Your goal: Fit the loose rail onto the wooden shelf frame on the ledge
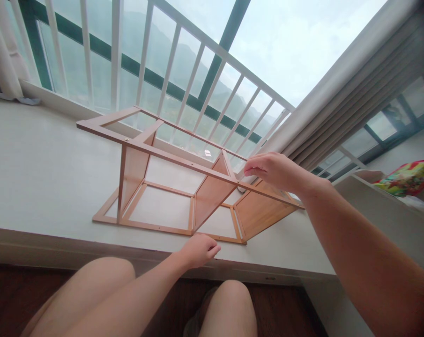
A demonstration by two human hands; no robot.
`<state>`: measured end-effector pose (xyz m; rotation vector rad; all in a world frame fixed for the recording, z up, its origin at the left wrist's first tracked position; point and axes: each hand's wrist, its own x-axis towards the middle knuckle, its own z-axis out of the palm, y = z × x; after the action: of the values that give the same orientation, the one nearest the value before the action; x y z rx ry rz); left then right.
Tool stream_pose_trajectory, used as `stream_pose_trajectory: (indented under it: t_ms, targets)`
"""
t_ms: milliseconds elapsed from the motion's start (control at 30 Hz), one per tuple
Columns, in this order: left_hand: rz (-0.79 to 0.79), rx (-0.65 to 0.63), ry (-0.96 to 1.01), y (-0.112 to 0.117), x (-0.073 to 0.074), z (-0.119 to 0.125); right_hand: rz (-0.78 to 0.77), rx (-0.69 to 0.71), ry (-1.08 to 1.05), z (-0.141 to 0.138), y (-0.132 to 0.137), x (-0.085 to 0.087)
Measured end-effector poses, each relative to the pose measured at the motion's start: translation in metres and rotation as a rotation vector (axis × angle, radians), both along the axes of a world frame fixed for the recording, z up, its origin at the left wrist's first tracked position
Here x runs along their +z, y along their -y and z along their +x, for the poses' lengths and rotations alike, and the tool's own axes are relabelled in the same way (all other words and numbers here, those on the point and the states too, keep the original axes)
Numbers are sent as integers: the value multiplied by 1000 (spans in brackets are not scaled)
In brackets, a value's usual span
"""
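The right hand (273, 171) pinches the upper rail of the wooden frame (183, 196) in a closed grip. The left hand (199, 250), loosely curled and empty, rests at the ledge (39, 182) edge just below the frame's base. Rails and panels appear joined; several bays remain unfilled. The ledge is white, below a railed window (183, 61); curtain (338, 93) to the right.

Right hand (271, 169) fingertips hide contact with wooden frame (169, 187); colourful bag (408, 177) cut off at edge.
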<state>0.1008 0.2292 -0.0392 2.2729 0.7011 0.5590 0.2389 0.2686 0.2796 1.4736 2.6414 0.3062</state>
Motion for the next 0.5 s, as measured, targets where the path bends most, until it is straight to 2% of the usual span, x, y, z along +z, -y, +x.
stream_pose_trajectory:
  t_ms: [133,233,367,500]
  targets:
    - [8,4,-9,1,1,1,-12,-84,-2,-1,1,-1]
    - [16,5,-9,1,2,1,-16,-91,-46,-1,2,-1]
    - [10,-1,-11,1,3,0,38,49,-107,2,2,2]
    - [9,-1,5,0,1,0,40,169,-39,6,0,4]
